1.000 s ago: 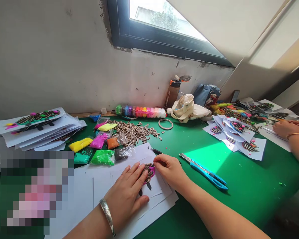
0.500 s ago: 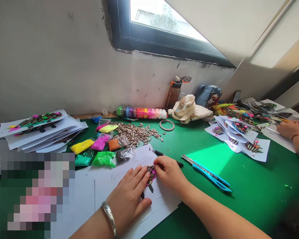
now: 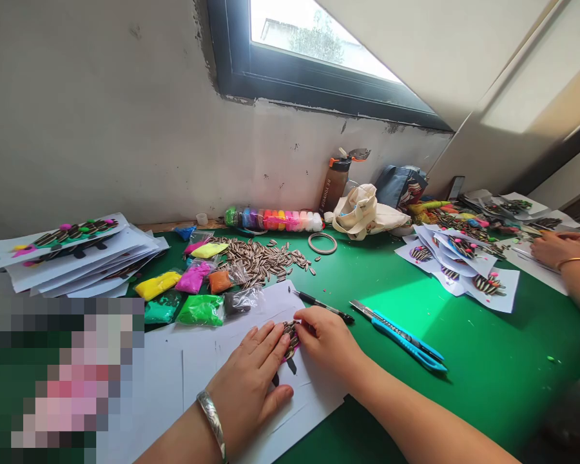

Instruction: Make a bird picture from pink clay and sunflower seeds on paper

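Observation:
My left hand (image 3: 255, 364) lies flat with its fingers stretched out on a white sheet of paper (image 3: 314, 405). Its fingertips rest on the left side of a small figure of striped sunflower seeds (image 3: 290, 338) set in pink clay, with dark shapes below. At the figure's right edge my right hand (image 3: 326, 336) is closed, thumb and fingers pinched together. Whatever sits in that pinch is hidden. A black pen (image 3: 323, 305) lies just beyond the right hand. Part of the figure is covered by my fingers.
A blue utility knife (image 3: 401, 338) lies to the right. Bags of coloured clay (image 3: 200, 310), loose sunflower seeds (image 3: 265, 258) and a tape roll (image 3: 322, 243) lie behind. Paper stacks (image 3: 91, 254) stand left; finished sheets (image 3: 505, 296) lie right. Another person's hands (image 3: 558, 250) work at far right.
The right hand's fingers have shifted slightly over the figure's right edge, and less pink clay shows between the seeds. The left hand keeps its place.

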Demonstrator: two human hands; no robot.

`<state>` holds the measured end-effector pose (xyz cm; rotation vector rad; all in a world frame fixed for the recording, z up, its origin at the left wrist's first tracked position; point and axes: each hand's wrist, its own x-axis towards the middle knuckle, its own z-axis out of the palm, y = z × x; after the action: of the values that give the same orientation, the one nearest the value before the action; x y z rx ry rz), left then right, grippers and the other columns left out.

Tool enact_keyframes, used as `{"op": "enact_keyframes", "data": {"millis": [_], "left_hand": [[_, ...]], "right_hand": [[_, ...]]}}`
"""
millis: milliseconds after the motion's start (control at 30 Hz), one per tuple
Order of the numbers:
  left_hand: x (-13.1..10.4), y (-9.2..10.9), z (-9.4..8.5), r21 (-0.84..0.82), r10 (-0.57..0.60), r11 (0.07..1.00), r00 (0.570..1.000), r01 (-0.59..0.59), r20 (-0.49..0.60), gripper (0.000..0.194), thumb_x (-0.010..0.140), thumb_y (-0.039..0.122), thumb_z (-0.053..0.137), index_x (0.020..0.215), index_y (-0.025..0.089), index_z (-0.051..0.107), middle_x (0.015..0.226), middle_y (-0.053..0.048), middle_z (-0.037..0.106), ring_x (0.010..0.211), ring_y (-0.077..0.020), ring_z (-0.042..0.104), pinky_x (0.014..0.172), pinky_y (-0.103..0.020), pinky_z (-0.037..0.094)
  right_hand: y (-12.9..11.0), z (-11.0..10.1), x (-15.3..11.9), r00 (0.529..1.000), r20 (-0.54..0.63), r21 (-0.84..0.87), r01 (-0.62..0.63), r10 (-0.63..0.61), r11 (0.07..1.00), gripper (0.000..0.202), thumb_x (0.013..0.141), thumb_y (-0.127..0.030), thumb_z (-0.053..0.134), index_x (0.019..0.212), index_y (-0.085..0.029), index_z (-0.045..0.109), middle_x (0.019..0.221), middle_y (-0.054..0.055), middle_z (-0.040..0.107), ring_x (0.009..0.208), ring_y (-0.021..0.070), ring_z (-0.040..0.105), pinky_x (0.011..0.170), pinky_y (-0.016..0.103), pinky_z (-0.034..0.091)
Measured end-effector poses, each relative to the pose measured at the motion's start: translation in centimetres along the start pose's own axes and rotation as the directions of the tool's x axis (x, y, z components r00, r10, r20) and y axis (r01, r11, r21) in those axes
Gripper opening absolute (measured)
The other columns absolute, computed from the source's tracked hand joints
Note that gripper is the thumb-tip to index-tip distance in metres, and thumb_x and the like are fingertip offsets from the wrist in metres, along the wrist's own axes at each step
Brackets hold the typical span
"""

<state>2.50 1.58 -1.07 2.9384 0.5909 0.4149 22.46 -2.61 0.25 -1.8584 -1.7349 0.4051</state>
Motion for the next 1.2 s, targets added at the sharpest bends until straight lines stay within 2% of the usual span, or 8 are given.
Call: {"op": "enact_keyframes", "data": {"millis": [67,267,600,700,800,967,1067,1200], "left_hand": [[0.0,0.1,-0.1,-0.009,0.000,1.000,1.000,0.000,-0.001,0.057,0.089,0.034,0.056,0.142,0.018,0.040,0.146,-0.010,0.041,0.134,-0.0307,0.038,0.107,-0.051,0.039],[0.0,0.0,-0.2,-0.042,-0.007,0.999,1.000,0.006,-0.010,0.061,0.089,0.035,0.056,0.145,0.022,0.034,0.146,-0.009,0.041,0.134,-0.0297,0.037,0.109,-0.049,0.036],[0.1,0.0,-0.2,0.008,0.012,1.000,1.000,-0.012,-0.003,0.057,0.088,0.033,0.056,0.140,0.016,0.042,0.145,-0.011,0.042,0.133,-0.0310,0.040,0.106,-0.051,0.040],[0.1,0.0,-0.1,0.015,0.016,1.000,1.000,-0.016,-0.010,0.057,0.088,0.033,0.056,0.141,0.017,0.041,0.145,-0.010,0.042,0.132,-0.0311,0.041,0.105,-0.051,0.041],[0.0,-0.1,0.1,0.023,0.022,1.000,0.999,-0.022,-0.024,0.059,0.088,0.032,0.057,0.142,0.017,0.039,0.145,-0.009,0.042,0.131,-0.0312,0.042,0.105,-0.051,0.041],[-0.2,-0.2,0.4,-0.004,0.026,1.000,0.998,-0.027,-0.065,0.066,0.087,0.031,0.059,0.146,0.020,0.031,0.145,-0.009,0.042,0.132,-0.0306,0.041,0.107,-0.049,0.039],[-0.4,-0.3,0.5,0.006,0.027,1.000,0.996,-0.027,-0.081,0.067,0.087,0.033,0.059,0.147,0.020,0.030,0.145,-0.009,0.042,0.131,-0.0304,0.042,0.106,-0.048,0.040],[-0.4,-0.3,0.9,0.022,0.021,1.000,0.996,-0.020,-0.082,0.066,0.087,0.034,0.058,0.146,0.019,0.032,0.147,-0.009,0.040,0.132,-0.0302,0.041,0.107,-0.048,0.039]], "right_hand": [[0.1,-0.3,-0.3,1.000,-0.013,-0.017,-0.007,0.006,1.000,0.015,0.085,-0.014,0.054,0.090,-0.020,0.066,0.082,0.003,0.065,0.077,0.0164,0.058,0.071,0.026,0.043],[0.2,-0.6,-0.6,1.000,0.002,-0.079,0.007,-0.007,0.997,0.019,0.086,-0.012,0.050,0.075,-0.020,0.064,0.075,0.002,0.061,0.072,0.0150,0.055,0.068,0.025,0.040],[-0.1,-0.2,-0.6,1.000,0.007,-0.092,0.029,-0.028,0.995,0.020,0.086,-0.012,0.049,0.074,-0.019,0.064,0.074,0.002,0.061,0.070,0.0144,0.055,0.066,0.024,0.039],[0.1,-0.7,-0.3,0.999,0.014,-0.089,0.037,-0.036,0.995,0.020,0.086,-0.012,0.050,0.074,-0.019,0.065,0.073,0.002,0.062,0.070,0.0141,0.056,0.066,0.023,0.040],[0.9,-2.2,1.1,0.999,-0.013,-0.121,0.033,-0.035,0.992,0.020,0.087,-0.014,0.050,0.081,-0.020,0.068,0.078,0.002,0.065,0.074,0.0137,0.058,0.069,0.022,0.040],[2.7,-4.6,6.0,0.998,-0.043,-0.340,-0.051,0.038,0.939,0.025,0.090,-0.018,0.045,0.089,-0.022,0.069,0.088,0.002,0.068,0.084,0.0148,0.060,0.071,0.022,0.039],[3.8,-4.2,8.6,0.993,-0.072,-0.406,-0.112,0.090,0.907,0.024,0.090,-0.020,0.046,0.080,-0.019,0.068,0.084,0.006,0.066,0.082,0.0180,0.059,0.068,0.025,0.037],[4.9,-2.1,10.1,0.989,-0.082,-0.468,-0.145,0.120,0.872,0.023,0.091,-0.022,0.047,0.080,-0.015,0.065,0.087,0.011,0.064,0.081,0.0201,0.057,0.068,0.028,0.036]]}}
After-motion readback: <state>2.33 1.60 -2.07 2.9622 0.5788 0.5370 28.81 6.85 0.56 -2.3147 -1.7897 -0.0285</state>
